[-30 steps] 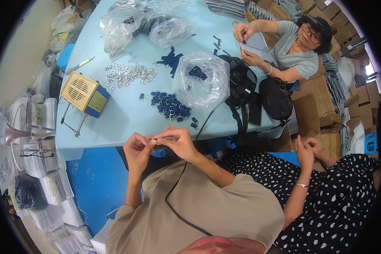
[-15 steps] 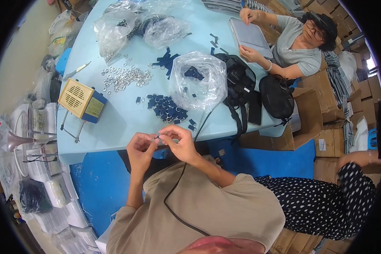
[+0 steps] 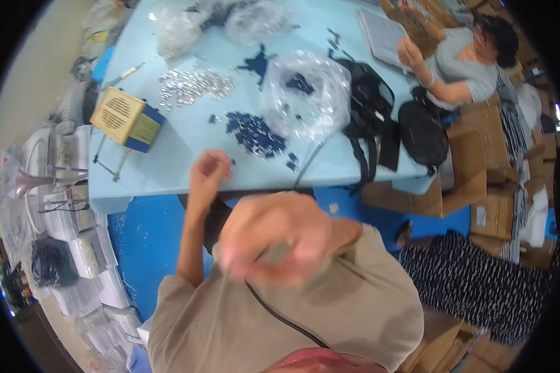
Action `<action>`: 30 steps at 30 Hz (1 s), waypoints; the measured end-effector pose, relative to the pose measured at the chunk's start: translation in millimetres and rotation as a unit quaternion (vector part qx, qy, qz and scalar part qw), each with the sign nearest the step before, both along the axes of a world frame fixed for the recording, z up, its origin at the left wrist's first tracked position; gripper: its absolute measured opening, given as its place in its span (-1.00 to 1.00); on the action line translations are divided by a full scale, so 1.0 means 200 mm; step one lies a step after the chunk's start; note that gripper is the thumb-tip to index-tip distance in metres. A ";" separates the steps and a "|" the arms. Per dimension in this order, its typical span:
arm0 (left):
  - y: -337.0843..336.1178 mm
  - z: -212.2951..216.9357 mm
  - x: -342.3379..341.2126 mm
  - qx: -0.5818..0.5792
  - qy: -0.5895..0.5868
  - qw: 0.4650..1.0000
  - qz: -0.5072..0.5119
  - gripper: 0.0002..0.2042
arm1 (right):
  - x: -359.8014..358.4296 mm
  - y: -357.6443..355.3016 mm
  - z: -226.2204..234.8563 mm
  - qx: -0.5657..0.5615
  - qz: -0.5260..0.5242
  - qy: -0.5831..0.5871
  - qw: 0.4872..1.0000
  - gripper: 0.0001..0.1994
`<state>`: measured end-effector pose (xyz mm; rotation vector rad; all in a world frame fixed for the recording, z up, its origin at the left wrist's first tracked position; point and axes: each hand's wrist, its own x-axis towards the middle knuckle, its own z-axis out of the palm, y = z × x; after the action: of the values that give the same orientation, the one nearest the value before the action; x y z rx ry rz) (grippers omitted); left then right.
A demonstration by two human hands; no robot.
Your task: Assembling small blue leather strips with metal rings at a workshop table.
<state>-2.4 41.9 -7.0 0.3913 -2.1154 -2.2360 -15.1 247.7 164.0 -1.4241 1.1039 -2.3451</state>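
Observation:
My left hand [image 3: 210,170] is over the table's near edge, its fingers curled together. A small dark blue piece [image 3: 233,161] shows at its fingertips; I cannot tell whether it is pinched or lies on the table. My right hand [image 3: 277,233] is raised close in front of my chest, large and smeared by motion, its fingers bent round; whether it holds anything does not show. Just beyond my hands lies a pile of dark blue fabric loops with metal rings [image 3: 254,135]. Farther off are loose silver metal rings [image 3: 193,87] and dark blue strips [image 3: 258,65].
A clear plastic bag [image 3: 308,112] with blue pieces stands beside the pile. A cream-and-blue box device [image 3: 126,118] sits at left. At right are black bags [image 3: 423,133] and a cardboard box [image 3: 460,180]. Across the table, a person handles a grey folder-like item [image 3: 382,37].
My hands have parted. The left has moved forward over the table's edge; the right has come back toward my chest and up. The view has shifted, and the person opposite has raised a hand.

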 end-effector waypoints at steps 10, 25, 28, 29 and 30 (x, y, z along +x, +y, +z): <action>-0.05 0.02 -0.11 0.027 0.009 1.000 0.009 -0.86 | -0.01 -0.01 0.38 -0.211 -0.060 0.159 0.962 -0.80; -0.10 -0.10 -0.11 0.040 0.049 0.994 0.084 -0.90 | -0.27 0.09 0.14 0.032 -0.247 0.267 0.931 -0.84; -0.14 -0.11 -0.07 0.055 0.040 0.992 0.108 -0.92 | -0.54 0.16 -0.24 0.339 -0.368 0.097 0.861 -0.85; -0.14 -0.13 -0.07 0.082 0.063 0.989 0.107 -0.92 | -0.60 0.19 -0.37 0.408 -0.404 0.087 0.814 -0.80; -0.14 -0.13 -0.08 0.108 0.086 0.985 0.107 -0.92 | -0.64 0.24 -0.46 0.465 -0.416 0.134 0.770 -0.74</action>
<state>-17.9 13.4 -33.8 0.3967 -1.6707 -2.2859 -143.6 295.4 71.8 -0.9211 2.8751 -1.3608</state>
